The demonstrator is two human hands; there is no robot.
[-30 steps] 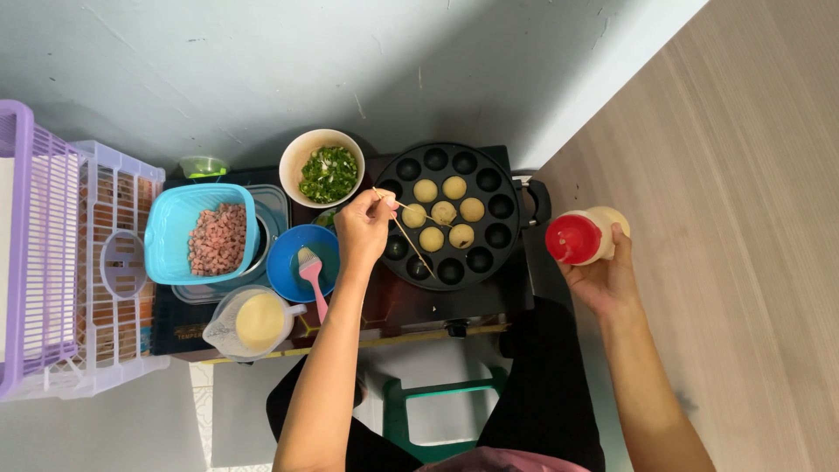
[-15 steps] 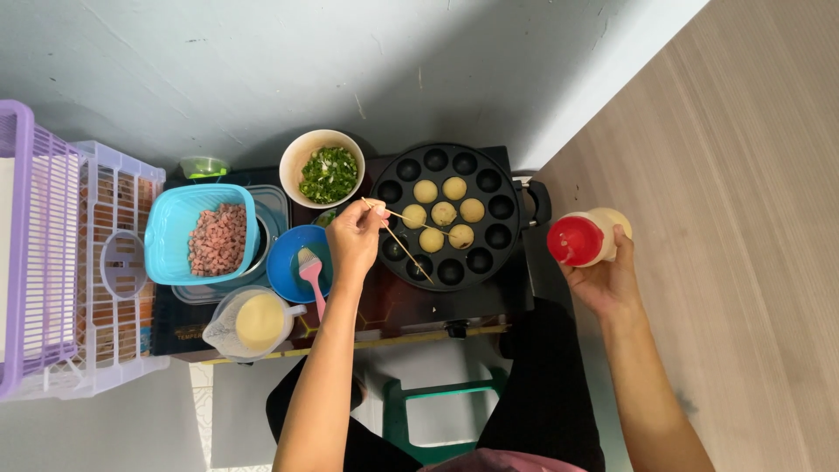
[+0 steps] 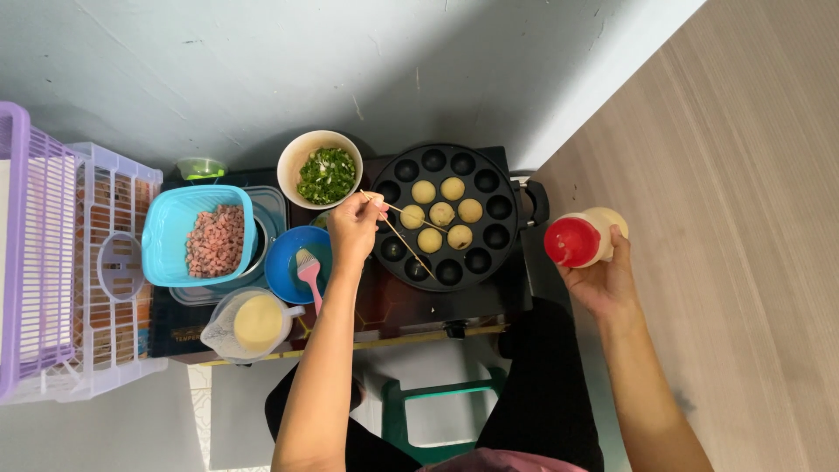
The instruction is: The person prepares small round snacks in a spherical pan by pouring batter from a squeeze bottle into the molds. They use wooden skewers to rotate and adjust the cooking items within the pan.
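Your left grip (image 3: 354, 229) is pinched shut on two thin skewers (image 3: 404, 229), their tips angled down toward 4 o'clock over the pan so they can reach the balls without your fingers nearing the hot metal. Your right grip (image 3: 603, 278) is wrapped closed around a bottle (image 3: 584, 239) with a red cap, held off at 3 o'clock of the pan, well apart from it and out of the skewers' way.

Largest first: at 9 o'clock sits a lilac crate (image 3: 61, 262), off the cooking area. On the low desk (image 3: 384, 301) the round black pan (image 3: 454, 217) holds six golden balls (image 3: 441, 214) clustered in its middle wells, the outer wells dark. A teal tub (image 3: 199, 236) of pink meat bits, a jug (image 3: 249, 323) of pale batter, a bowl (image 3: 321, 169) of chopped greens and a blue bowl (image 3: 293, 262) with a pink brush (image 3: 308, 273) ring the pan's 9 o'clock side, all near your left hand.
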